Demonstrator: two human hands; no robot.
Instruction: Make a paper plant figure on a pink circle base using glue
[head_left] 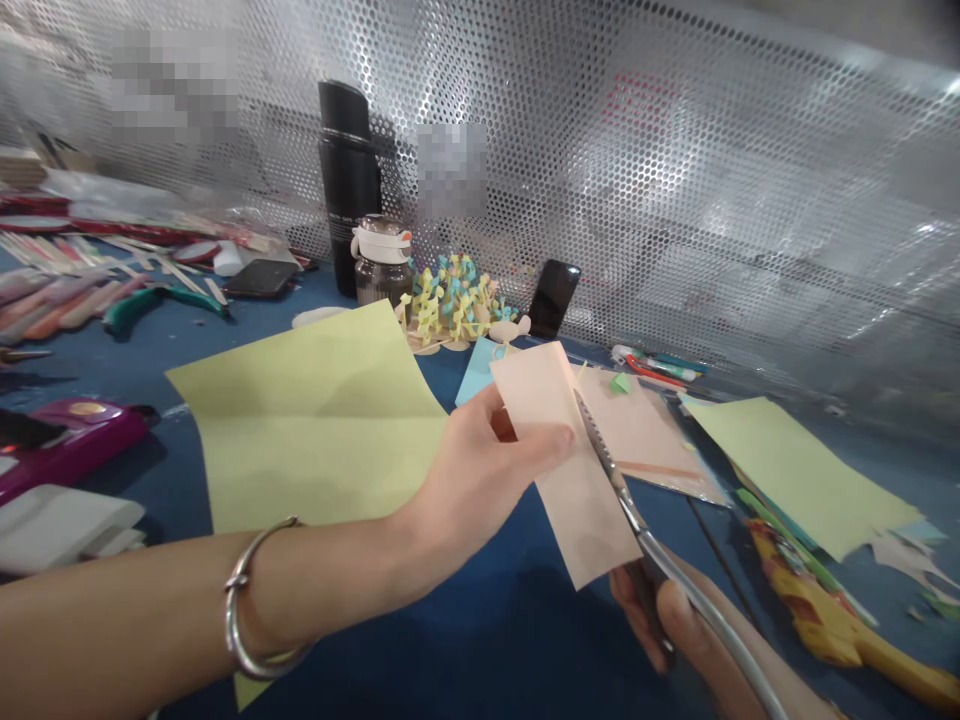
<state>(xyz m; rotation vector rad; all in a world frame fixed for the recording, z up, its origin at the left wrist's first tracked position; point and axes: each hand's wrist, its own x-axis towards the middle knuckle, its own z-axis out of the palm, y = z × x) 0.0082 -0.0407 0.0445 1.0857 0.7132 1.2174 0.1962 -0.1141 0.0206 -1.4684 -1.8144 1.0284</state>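
My left hand (480, 460) pinches a pale peach strip of paper (592, 510) between thumb and fingers, holding it tilted above the table. In my right hand (697, 610) is a pair of metal scissors (626, 500), whose blades lie along the right long edge of the strip. Part of the lower blade is hidden behind the paper. Under and beyond my left forearm lies a large yellow-green sheet of paper (315, 400). Past the scissors, more peach paper (637, 420) rests on the blue table.
Behind stand a black thermos (349, 190), a lidded jar (382, 265), a cluster of curled paper pieces (457, 295) and a phone (553, 300) against a perforated metal wall. Teal-handled pliers (161, 300) and a magenta tool (82, 440) lie left. A yellow object (817, 610) and green sheets (802, 460) lie right.
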